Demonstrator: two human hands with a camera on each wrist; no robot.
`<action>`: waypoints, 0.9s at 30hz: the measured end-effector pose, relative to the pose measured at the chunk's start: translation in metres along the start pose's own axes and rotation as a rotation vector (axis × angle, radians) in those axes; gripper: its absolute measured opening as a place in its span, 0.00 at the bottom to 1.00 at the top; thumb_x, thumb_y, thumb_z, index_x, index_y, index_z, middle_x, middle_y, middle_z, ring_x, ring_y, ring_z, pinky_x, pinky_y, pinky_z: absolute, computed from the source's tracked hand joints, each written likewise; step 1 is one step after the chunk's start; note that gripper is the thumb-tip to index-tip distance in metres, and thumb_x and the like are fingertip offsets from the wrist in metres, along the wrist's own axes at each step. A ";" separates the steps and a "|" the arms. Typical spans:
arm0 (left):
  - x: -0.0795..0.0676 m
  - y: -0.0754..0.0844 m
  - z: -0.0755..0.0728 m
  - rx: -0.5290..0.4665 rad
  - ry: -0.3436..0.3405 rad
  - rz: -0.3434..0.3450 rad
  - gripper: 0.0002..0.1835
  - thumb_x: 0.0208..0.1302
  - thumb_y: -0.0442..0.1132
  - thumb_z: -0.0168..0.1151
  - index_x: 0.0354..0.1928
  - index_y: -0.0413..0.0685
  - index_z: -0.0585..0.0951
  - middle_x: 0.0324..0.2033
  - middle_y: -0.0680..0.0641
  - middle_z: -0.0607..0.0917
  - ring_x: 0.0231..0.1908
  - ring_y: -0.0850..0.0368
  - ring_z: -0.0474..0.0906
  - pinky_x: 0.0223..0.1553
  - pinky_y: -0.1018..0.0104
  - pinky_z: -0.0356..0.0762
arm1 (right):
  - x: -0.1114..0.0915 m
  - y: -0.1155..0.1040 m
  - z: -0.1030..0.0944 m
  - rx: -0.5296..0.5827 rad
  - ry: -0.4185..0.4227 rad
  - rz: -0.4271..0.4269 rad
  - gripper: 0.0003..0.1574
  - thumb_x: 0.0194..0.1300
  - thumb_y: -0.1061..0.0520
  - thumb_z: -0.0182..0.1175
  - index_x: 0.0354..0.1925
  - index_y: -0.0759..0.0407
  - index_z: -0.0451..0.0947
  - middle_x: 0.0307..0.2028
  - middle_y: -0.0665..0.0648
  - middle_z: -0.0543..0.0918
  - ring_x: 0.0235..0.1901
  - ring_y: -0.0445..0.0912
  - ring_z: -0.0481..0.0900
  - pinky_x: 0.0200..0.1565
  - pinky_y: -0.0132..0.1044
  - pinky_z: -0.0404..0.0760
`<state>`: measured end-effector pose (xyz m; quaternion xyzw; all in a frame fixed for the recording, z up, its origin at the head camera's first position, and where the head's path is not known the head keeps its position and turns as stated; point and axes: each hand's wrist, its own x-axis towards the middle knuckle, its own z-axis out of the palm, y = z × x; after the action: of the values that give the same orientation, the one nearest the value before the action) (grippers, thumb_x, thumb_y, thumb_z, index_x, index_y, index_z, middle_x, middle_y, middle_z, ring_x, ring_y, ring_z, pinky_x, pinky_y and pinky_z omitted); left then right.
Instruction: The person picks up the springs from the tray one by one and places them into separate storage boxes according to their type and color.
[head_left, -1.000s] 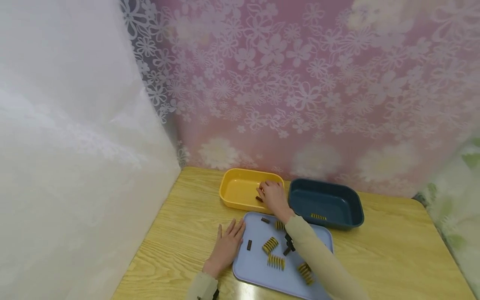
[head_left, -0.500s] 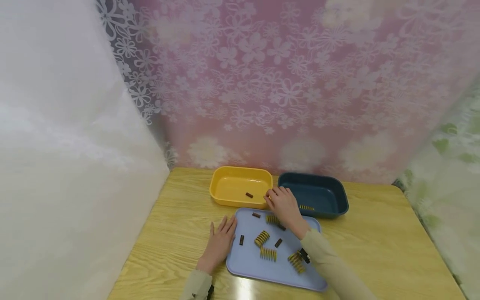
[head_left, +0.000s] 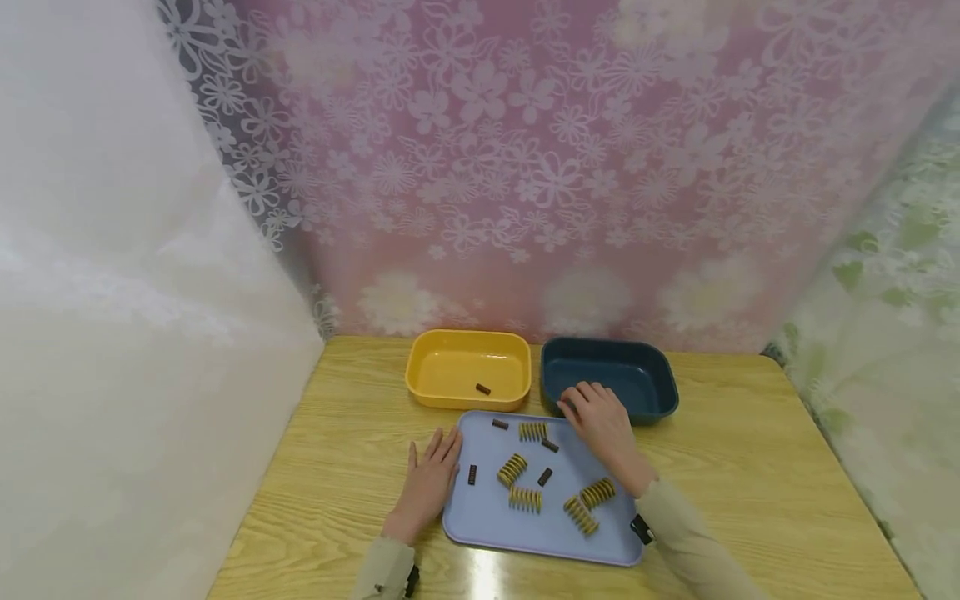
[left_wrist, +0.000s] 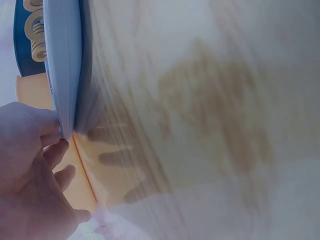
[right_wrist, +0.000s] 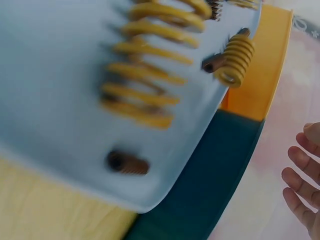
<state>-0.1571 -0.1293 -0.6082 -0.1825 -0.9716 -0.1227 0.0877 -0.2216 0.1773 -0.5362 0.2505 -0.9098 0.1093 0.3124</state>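
My left hand [head_left: 425,487] rests with straight fingers at the left edge of a light blue tray [head_left: 487,529]. In the left wrist view its fingertips touch the tray's rim [left_wrist: 67,95]. My right hand [head_left: 602,421] hovers by the tray's far right corner, in front of the dark blue bin [head_left: 652,371]. Its fingers [right_wrist: 302,159] are loosely bent in the right wrist view, with nothing seen between them. On the tray lie several thick yellow springs [head_left: 525,499] and several small dark brown springs [head_left: 545,477]. One brown spring [right_wrist: 128,163] lies near a tray corner.
Behind the tray stands a yellow bin [head_left: 442,367] with a small brown spring [head_left: 483,389] in it, left of the dark blue bin. The wooden table [head_left: 735,467] extends to both sides. A pink floral curtain [head_left: 525,208] hangs behind.
My right hand has moved right, from above the yellow bin to the dark blue bin's near side. The brown spring stays in the yellow bin. My left hand keeps its place at the tray.
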 end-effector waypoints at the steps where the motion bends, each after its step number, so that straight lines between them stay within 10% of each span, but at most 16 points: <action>1: 0.000 -0.001 0.000 0.005 -0.002 0.000 0.26 0.66 0.42 0.53 0.65 0.47 0.66 0.65 0.49 0.66 0.65 0.46 0.59 0.58 0.32 0.53 | -0.004 0.003 -0.001 -0.006 0.009 -0.001 0.13 0.63 0.46 0.57 0.31 0.53 0.79 0.28 0.51 0.78 0.29 0.49 0.74 0.30 0.41 0.72; 10: -0.001 -0.001 -0.004 -0.004 -0.014 -0.008 0.27 0.66 0.43 0.52 0.66 0.48 0.65 0.66 0.49 0.65 0.66 0.46 0.58 0.58 0.32 0.52 | -0.036 0.020 -0.009 -0.014 0.039 0.041 0.10 0.46 0.57 0.70 0.28 0.56 0.79 0.26 0.54 0.77 0.26 0.50 0.72 0.28 0.42 0.71; 27: -0.003 0.003 -0.006 -0.031 0.020 0.013 0.26 0.65 0.40 0.54 0.65 0.46 0.67 0.65 0.48 0.67 0.65 0.45 0.60 0.57 0.31 0.53 | -0.090 0.028 -0.009 -0.025 -0.139 0.189 0.07 0.50 0.57 0.68 0.28 0.54 0.77 0.25 0.52 0.77 0.27 0.50 0.75 0.28 0.44 0.74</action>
<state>-0.1525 -0.1296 -0.6023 -0.1890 -0.9674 -0.1392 0.0954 -0.1702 0.2389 -0.5867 0.1667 -0.9501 0.1095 0.2398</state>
